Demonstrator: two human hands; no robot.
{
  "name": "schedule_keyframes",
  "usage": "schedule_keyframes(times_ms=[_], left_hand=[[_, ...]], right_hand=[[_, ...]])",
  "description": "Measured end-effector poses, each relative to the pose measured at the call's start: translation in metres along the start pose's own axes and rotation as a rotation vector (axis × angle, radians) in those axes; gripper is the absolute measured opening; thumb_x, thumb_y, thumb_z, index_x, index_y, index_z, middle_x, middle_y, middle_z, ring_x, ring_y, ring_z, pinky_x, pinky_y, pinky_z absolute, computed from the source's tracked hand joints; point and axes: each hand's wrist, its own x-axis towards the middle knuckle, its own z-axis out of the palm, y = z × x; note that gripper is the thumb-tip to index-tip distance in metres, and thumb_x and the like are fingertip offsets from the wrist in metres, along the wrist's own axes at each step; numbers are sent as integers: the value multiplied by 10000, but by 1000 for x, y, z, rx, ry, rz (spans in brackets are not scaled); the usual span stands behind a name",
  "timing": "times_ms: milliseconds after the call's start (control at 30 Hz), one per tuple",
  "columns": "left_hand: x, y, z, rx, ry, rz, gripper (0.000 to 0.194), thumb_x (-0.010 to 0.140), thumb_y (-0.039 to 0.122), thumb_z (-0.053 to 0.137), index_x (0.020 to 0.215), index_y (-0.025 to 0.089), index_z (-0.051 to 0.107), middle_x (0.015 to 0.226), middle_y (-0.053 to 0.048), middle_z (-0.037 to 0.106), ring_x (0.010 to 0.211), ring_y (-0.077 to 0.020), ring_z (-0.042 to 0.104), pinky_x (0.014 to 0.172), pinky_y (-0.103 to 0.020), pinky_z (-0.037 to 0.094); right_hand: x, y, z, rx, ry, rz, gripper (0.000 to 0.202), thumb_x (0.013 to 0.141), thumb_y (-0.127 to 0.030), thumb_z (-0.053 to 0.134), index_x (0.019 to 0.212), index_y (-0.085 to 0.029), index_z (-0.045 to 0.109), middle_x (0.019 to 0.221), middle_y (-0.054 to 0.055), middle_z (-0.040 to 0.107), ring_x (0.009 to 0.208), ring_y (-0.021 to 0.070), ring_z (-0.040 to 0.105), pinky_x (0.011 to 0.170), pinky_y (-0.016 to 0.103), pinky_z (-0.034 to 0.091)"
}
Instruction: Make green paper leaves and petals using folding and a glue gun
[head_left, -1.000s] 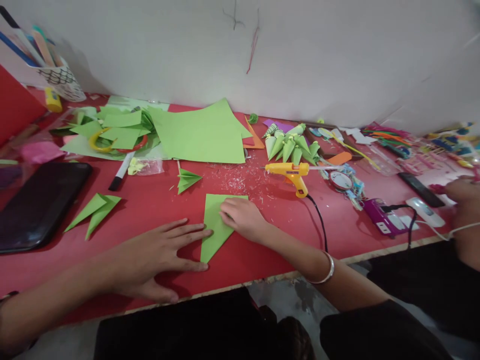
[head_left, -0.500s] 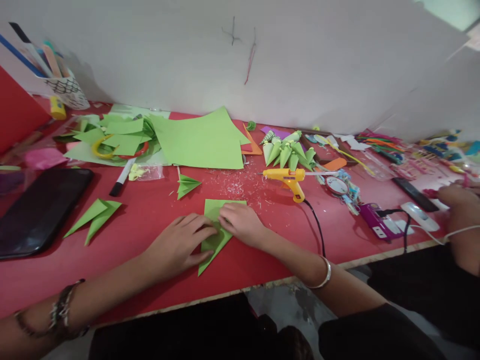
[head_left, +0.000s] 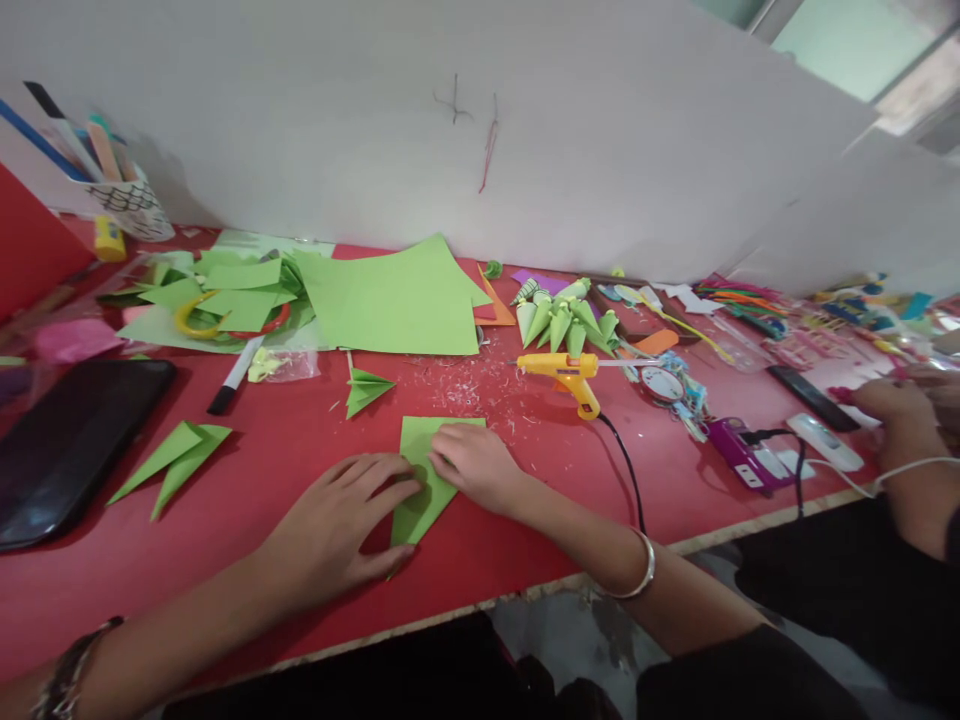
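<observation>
A folded sheet of green paper (head_left: 422, 508) lies on the red table before me, its lower end narrowing to a corner. My left hand (head_left: 346, 520) rests along its left edge with the fingers spread, the thumb by the lower corner. On the paper's right side, my right hand (head_left: 480, 466) presses down with bent fingers held together; the fingertips are partly hidden. Just beyond is a small pleated green paper piece (head_left: 367, 391) with a thin stem. A green paper folded into two points (head_left: 176, 460) lies farther left.
A yellow glue gun (head_left: 562, 370) lies right of the paper, its cord trailing to the table edge. Behind are green sheets (head_left: 390, 300) and green paper cones (head_left: 570, 318). A black phone (head_left: 79, 440) lies left. Another person's hand (head_left: 896, 405) is at far right, past a purple power socket (head_left: 742, 455).
The view has shifted slightly, so the table sits lower in it. My left thumb has moved down to the paper's lower corner, farther from the fingers. My right hand stays on the paper.
</observation>
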Motion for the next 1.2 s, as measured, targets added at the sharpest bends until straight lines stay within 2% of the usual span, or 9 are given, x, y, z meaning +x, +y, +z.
schedule_keyframes(times_ms=[133,267,500,733,1000,1200], left_hand=[[-3,-2,0,28,-8,36,465,795,495,418,1191,253,453,1237,-43,484,1140,-227,431,1003,-429,253],[-5,-3,0,13,-1,86,491,797,479,425,1228,242,421,1278,-41,457,1153,-217,432,1038,-415,211],[-5,0,1,-23,-23,177,431,806,327,454,1230,256,423,1275,-29,474,1129,-193,465,1021,-372,276],[-2,2,-4,-36,-64,164,433,796,331,464,1225,280,425,1272,-27,467,1137,-199,449,997,-381,310],[-3,0,0,-51,-25,165,424,794,332,467,1213,279,438,1254,-21,480,1129,-195,455,1003,-354,299],[-3,0,3,12,-44,162,434,807,385,454,1223,264,424,1267,-27,472,1136,-194,446,1006,-357,286]], right_hand=[[0,-1,-1,-2,2,0,205,859,-240,410,699,-153,503,686,-6,508,630,99,404,564,234,222],[0,-1,-1,1,-6,13,197,854,-228,412,694,-157,502,674,-9,496,620,101,396,561,238,218],[-1,-1,0,20,-3,17,196,852,-218,403,696,-157,505,680,-7,492,625,102,391,563,241,214],[-1,0,1,12,19,15,207,856,-225,390,694,-158,500,674,-7,491,616,102,384,557,239,208],[-1,0,1,23,24,10,201,856,-218,394,701,-155,506,675,-5,494,623,102,395,564,239,214],[-1,0,1,18,0,15,211,862,-225,389,701,-155,504,684,-1,503,626,104,399,563,240,212]])
